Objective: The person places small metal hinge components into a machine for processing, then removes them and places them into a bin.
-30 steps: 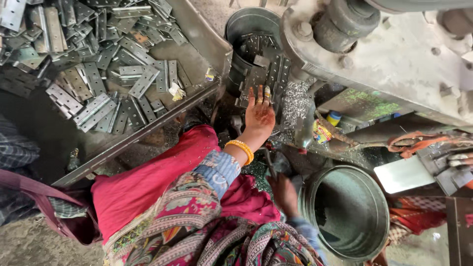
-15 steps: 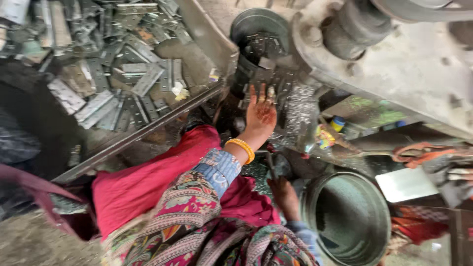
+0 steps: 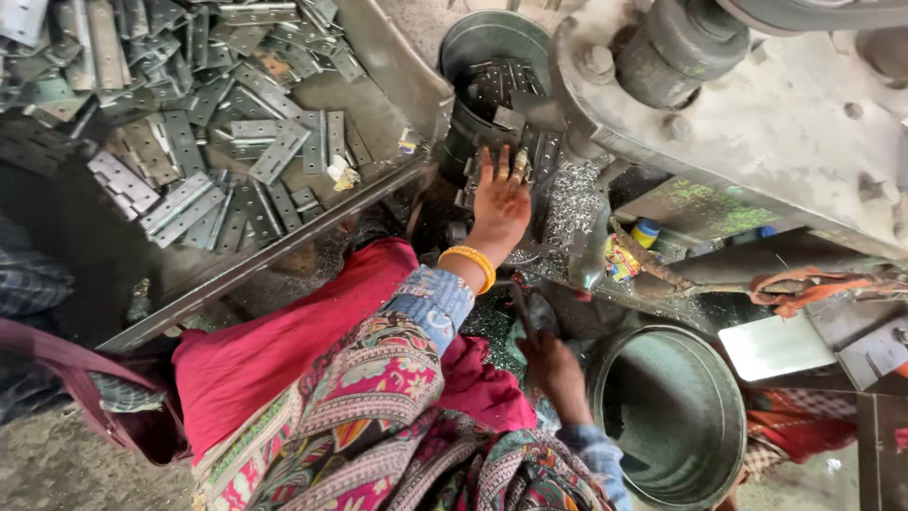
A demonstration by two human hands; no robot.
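My left hand (image 3: 499,203), with an orange bangle at the wrist, lies flat with its fingers spread on a stack of grey metal hinge plates (image 3: 544,156). The stack sits at the bed of a heavy machine (image 3: 757,114). Just beyond the fingers stands a dark metal bucket (image 3: 473,43) with more plates inside. My right hand (image 3: 553,371) is lower down beside a large round metal drum (image 3: 724,416). Its fingers are curled around the lower end of a dark rod (image 3: 522,301). My red and patterned clothing hides both forearms.
A sloped metal tray (image 3: 378,104) at the upper left holds several loose hinge plates (image 3: 203,194). Metal shavings (image 3: 572,203) cover the machine bed. A small coloured bottle (image 3: 643,232), red cloth (image 3: 799,284) and a pale flat sheet (image 3: 776,345) lie at the right.
The view has swayed slightly. My left hand stays on the plates and has slid a little toward the bucket, fingers spread wider. My right hand has kept its place.
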